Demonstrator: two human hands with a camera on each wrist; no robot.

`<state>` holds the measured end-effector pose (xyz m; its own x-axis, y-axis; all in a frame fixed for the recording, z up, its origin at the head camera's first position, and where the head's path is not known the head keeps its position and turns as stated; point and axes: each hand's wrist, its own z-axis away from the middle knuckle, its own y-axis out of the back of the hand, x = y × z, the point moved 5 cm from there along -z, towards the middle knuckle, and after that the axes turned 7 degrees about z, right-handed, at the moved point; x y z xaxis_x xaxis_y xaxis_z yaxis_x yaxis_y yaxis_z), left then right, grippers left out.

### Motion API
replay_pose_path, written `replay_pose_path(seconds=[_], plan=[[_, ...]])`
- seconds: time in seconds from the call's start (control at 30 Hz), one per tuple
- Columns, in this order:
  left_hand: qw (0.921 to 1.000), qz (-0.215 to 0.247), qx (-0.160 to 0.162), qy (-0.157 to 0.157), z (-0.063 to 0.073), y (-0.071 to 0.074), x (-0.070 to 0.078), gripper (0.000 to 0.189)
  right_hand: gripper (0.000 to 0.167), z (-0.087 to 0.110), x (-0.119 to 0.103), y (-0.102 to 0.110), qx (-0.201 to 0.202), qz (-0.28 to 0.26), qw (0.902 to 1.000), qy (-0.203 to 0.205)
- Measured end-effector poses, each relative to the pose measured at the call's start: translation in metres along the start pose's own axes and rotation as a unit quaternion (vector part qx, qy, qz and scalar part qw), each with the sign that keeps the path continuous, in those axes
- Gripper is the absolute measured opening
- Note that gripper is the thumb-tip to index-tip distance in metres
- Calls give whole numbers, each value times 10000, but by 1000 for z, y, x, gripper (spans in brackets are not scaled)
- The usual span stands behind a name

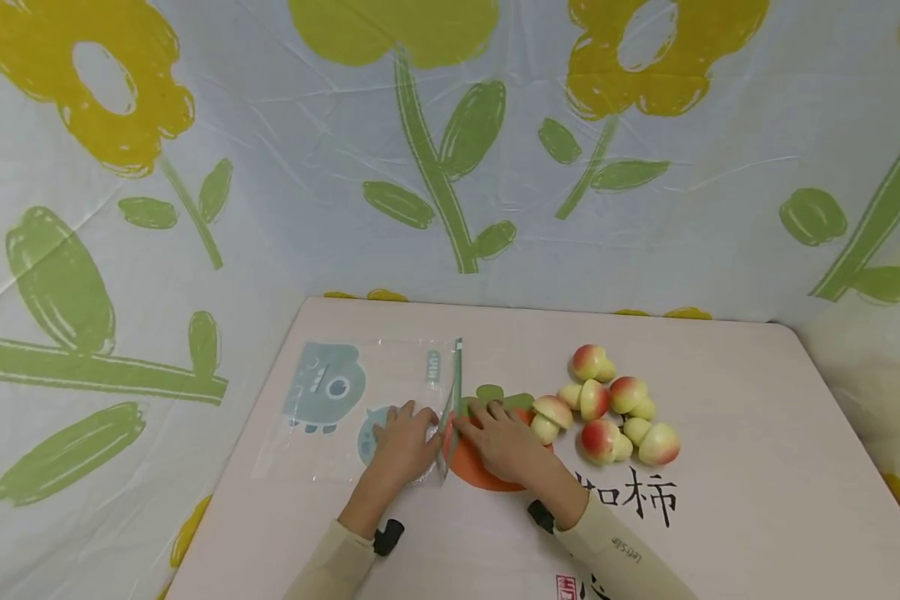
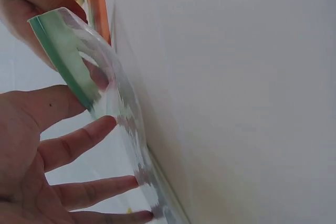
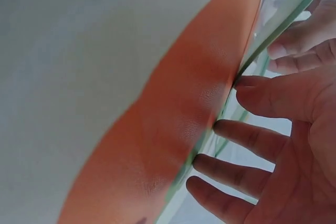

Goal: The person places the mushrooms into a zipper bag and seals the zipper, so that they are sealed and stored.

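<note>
A clear zip bag with blue monster prints lies on the table, its green zip edge toward the right. My left hand rests on the bag near that edge. In the left wrist view its spread fingers touch the clear film and the thumb meets the green strip, which stands up from the table. My right hand is on the other side of the zip edge. Its spread fingertips touch down along the strip in the right wrist view. The bag's mouth gapes slightly between the hands.
Several toy mushrooms with red and yellow caps lie in a group right of my right hand. The pale table mat carries an orange persimmon print and black characters. Flower-patterned cloth hangs behind the table.
</note>
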<state>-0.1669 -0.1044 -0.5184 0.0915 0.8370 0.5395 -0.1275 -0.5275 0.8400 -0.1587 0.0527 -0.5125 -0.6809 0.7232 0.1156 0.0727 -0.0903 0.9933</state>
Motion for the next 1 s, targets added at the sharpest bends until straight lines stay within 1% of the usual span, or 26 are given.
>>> replay_pose_path(seconds=[0.1, 0.2, 0.3, 0.43, 0.5, 0.6, 0.7, 0.83, 1.0], plan=[[10000, -22, -34, -56, -4, -1, 3, 16, 44, 0, -2, 0, -148, 44, 9998, 84], [9999, -90, -28, -121, -9, -4, 3, 14, 46, -1, -5, -1, -364, 71, 9990, 229], [9998, 12, 12, -184, -13, -3, 2, 13, 48, -2, -7, -2, -517, 97, 9981, 326], [9986, 431, -29, -298, -15, 3, -1, 10, 49, -1, -6, -2, -572, 157, 9977, 333], [9977, 609, -64, -307, -15, 6, -4, 9, 50, -1, -6, -3, -568, 157, 9977, 329], [9961, 825, -15, -319, -15, 11, -9, 11, 51, -1, -7, -5, -589, 155, 9976, 328], [9945, 1010, 98, -247, -14, 16, -15, 13, 52, -1, -7, -6, -585, 170, 9976, 317], [9903, 1378, 161, -101, -10, 21, -23, 14, 53, -1, -7, -7, -592, 127, 9977, 315], [9806, 1937, 265, 132, -6, 26, -32, 15, 52, 0, -6, -6, -614, -61, 9977, 293]])
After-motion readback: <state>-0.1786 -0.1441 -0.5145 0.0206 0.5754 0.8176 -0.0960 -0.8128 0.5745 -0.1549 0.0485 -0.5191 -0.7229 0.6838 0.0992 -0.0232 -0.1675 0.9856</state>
